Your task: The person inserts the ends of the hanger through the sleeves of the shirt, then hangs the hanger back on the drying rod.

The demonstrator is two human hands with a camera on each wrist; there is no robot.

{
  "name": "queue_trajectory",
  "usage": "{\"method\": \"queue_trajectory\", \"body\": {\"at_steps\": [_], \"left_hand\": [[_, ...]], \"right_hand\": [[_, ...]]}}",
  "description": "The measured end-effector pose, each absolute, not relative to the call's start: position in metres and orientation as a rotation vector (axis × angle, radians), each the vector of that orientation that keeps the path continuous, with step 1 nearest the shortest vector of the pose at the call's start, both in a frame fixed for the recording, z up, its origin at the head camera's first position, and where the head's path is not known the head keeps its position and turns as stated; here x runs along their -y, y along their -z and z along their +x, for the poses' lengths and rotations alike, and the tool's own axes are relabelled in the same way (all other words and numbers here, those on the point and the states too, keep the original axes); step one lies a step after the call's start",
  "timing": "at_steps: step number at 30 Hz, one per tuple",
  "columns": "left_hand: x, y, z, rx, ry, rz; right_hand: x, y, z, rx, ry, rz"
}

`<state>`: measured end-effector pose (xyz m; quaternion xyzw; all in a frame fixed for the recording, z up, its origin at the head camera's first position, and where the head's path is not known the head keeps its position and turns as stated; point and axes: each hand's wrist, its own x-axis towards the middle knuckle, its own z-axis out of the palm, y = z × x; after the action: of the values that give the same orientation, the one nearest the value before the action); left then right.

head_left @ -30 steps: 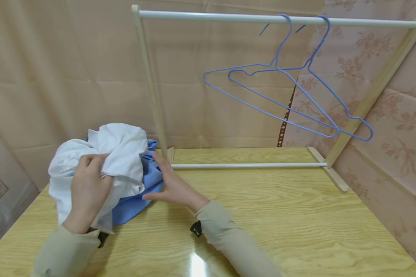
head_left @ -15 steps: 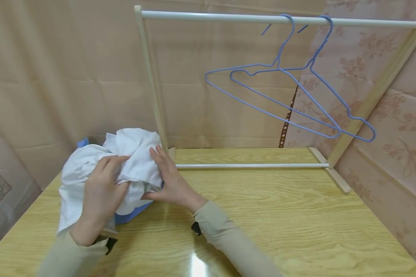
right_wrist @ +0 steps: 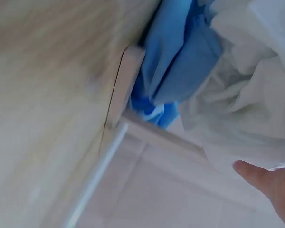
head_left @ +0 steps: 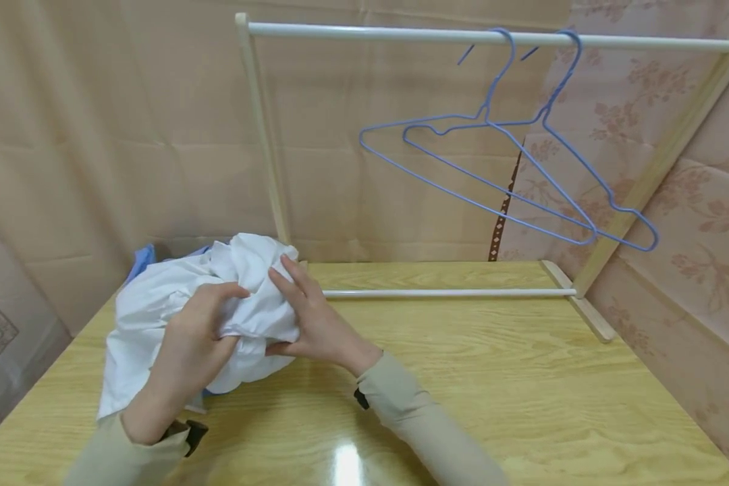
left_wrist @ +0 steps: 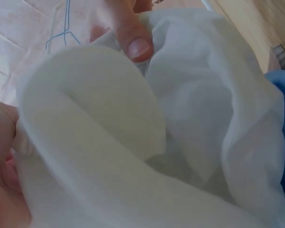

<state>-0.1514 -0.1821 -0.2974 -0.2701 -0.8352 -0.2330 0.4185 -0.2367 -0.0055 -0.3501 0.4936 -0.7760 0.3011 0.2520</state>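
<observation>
Bunched white cloth (head_left: 140, 331) over blue cloth (head_left: 142, 257), at the left of the worktop (head_left: 462, 378). Pinched by the fingers of the left hand (head_left: 191, 347), clamped by those of the right hand (head_left: 322, 331), probably to keep loose folds gathered. Close behind, potentially in the way, rack post (head_left: 264, 135); well rightward, blue hangers (head_left: 499, 75).

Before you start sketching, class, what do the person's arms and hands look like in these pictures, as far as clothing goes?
The left sleeve and right sleeve are long, plain and beige, lightly creased. A black piece shows at the left cuff, and a smaller one at the right. The left hand and right hand are ungloved.
</observation>
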Motion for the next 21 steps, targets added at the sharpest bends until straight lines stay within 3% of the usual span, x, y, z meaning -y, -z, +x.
{"method": "queue_trajectory", "body": {"at_steps": [11, 21], "left_hand": [[0.174, 0.300, -0.150, 2.038, 0.539, -0.885], [0.175, 0.303, -0.151, 2.099, 0.624, -0.836]], "right_hand": [[-0.004, 0.341, -0.237, 1.964, -0.612, 1.476], [-0.013, 0.342, -0.222, 2.222, -0.681, 1.492]]}}
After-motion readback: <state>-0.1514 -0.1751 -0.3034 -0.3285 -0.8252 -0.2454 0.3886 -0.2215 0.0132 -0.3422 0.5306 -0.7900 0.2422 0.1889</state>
